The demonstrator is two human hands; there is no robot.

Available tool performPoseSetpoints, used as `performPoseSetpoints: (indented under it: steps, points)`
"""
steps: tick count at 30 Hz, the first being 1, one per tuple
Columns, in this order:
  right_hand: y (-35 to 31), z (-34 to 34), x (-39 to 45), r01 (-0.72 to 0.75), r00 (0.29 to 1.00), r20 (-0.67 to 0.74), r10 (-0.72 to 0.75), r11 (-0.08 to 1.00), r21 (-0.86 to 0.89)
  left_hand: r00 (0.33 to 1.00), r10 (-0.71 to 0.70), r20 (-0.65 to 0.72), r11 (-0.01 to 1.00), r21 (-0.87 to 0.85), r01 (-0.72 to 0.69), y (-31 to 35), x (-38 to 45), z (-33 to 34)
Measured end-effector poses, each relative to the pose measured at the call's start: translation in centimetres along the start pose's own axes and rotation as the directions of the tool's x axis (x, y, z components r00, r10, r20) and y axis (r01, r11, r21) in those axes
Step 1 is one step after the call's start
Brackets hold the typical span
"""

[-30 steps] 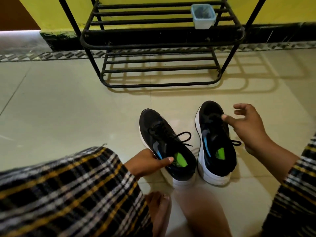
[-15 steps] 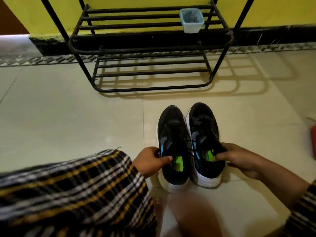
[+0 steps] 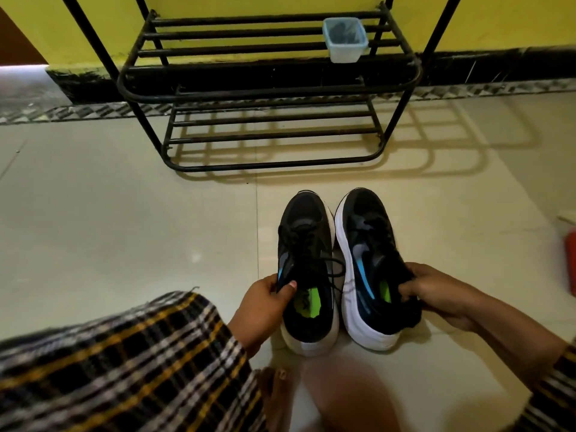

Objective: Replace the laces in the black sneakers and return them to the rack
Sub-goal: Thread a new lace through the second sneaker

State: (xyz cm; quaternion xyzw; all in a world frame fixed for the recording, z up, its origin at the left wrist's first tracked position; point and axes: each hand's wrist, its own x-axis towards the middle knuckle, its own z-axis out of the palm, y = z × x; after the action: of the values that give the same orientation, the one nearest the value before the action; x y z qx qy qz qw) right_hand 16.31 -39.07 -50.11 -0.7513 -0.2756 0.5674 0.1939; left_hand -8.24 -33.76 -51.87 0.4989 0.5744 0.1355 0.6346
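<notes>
While both sneakers sit side by side, toes toward the rack, we hold one in each hand. Our left hand [image 3: 265,307] pinches the collar of the left sneaker [image 3: 307,269], thumb over the inner edge by the green insole, fingers curled round the outside. Our right hand [image 3: 436,294] grips the right sneaker [image 3: 371,263] at its collar too, fingers curled over the outer rim. Collar holds like these suit a lift of the pair at once; heels sit nearest our grips, toes farthest. Both shoes look laced in black, and a loose lace loop [image 3: 335,269] trails between the two grips. We judge the lacing done and the return to the rack next, though we cannot confirm the knots.

Beyond the toes, well apart from both hands, stands the black metal shoe rack [image 3: 271,88] with barred shelves; its lower shelf [image 3: 274,132] is nearest. A small pale plastic tub [image 3: 344,40] sits on the upper shelf, far side from the left grip.

Surface: glossy cream floor tiles [image 3: 124,213], slick-looking, with rack shadows. Yellow wall [image 3: 280,4] with a dark skirting behind. A red object [image 3: 572,263] lies at the frame edge, outward of the right grip. Checked cloth [image 3: 124,369] covers our left knee, below the left grip.
</notes>
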Motion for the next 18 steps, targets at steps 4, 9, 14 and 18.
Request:
performPoseSetpoints:
  steps: [4,9,14,18]
  points:
    - [0.2,1.0,0.5,0.013,1.000,0.006,-0.014,0.999,0.043,0.999,-0.030,0.027,1.000,-0.010,0.030,0.6,0.0,0.5]
    - [0.6,1.6,0.1,-0.005,0.999,0.044,-0.001,0.989,0.150,0.983,-0.183,0.031,0.975,-0.125,0.185,1.5,0.5,-0.4]
    - [0.6,2.0,0.7,0.055,0.998,0.012,-0.064,0.923,0.381,0.969,-0.240,0.051,0.955,-0.166,0.245,1.3,0.6,-1.3]
    - [-0.6,1.8,0.6,0.141,0.989,-0.010,-0.150,0.902,0.409,0.990,-0.125,0.062,0.967,-0.214,0.136,2.3,0.0,-2.2]
